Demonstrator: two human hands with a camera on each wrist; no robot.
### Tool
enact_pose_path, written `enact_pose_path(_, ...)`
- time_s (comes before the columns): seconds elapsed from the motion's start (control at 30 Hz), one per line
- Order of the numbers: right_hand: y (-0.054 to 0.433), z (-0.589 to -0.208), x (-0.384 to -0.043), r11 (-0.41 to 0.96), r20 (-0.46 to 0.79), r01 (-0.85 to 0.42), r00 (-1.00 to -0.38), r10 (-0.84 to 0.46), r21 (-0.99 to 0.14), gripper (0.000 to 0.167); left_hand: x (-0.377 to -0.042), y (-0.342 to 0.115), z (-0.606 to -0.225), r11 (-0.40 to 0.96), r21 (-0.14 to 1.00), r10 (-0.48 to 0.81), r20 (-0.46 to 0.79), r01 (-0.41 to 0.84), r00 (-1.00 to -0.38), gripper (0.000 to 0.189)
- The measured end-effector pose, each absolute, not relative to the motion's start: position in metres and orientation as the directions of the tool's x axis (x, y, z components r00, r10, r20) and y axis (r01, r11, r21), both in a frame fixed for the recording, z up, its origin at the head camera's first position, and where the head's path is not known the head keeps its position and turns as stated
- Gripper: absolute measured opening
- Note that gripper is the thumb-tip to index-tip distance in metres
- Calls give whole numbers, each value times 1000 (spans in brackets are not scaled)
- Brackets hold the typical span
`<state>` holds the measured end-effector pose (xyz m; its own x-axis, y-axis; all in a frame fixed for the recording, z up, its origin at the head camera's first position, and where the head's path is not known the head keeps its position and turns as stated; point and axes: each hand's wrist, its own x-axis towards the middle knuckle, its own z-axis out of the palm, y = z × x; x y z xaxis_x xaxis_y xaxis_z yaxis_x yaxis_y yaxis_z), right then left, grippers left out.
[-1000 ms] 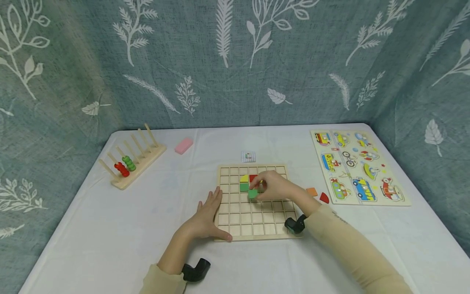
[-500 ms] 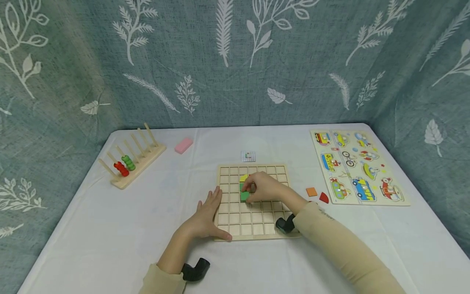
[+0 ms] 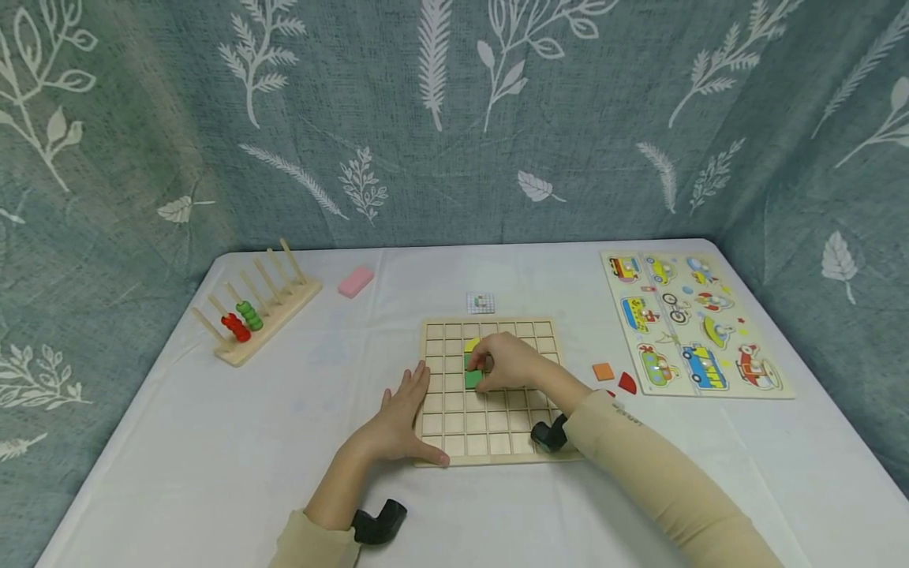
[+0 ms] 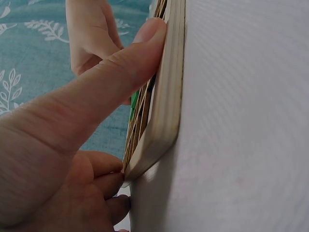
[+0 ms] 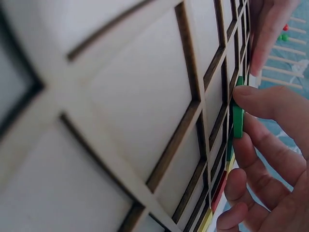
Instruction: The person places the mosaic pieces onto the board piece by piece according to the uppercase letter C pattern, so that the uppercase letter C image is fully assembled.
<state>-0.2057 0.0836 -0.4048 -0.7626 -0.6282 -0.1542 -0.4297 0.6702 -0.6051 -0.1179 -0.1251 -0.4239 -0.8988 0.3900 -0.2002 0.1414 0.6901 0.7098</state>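
Observation:
My right hand [image 3: 507,363] pinches a green square tile [image 3: 473,380] between thumb and fingertips, at a cell of the wooden grid board [image 3: 476,424]. In the right wrist view the thumb lies on one edge of that tile, with fingers on the other side. Farther up the board show a yellow piece [image 3: 472,345] and a sliver of another green tile [image 3: 467,361], partly hidden by the hand. A red tile [image 5: 218,191] also sits in the grid. My left hand [image 3: 398,430] rests on the board's left side, fingers extended along the edge, thumb on the near-left corner.
A small pattern card [image 3: 480,303] lies beyond the board. To the right are an orange square [image 3: 603,371], a red quarter-round piece [image 3: 627,383] and a vehicle puzzle board [image 3: 663,335]. At left stand a peg rack [image 3: 284,306] with beads and a pink block [image 3: 355,282].
My right hand has moved slightly left with the green tile, bringing it to the cell below the other green tile; it is nearly still over the last half second. The left hand has stayed put.

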Motion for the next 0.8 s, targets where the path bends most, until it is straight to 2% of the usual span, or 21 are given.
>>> enact_pose_path(0.37,83,-404,-204,673,-150,-445,-759,-633,-590,19,-118,-125,-423,684,716,394,-202,140,-897,128)
enact_pose_path(0.8,98,-395,-200,611,-118,-397,-767,-631,-685,21,-118,-125,-421,691,711,389,-213,131,-896,128)
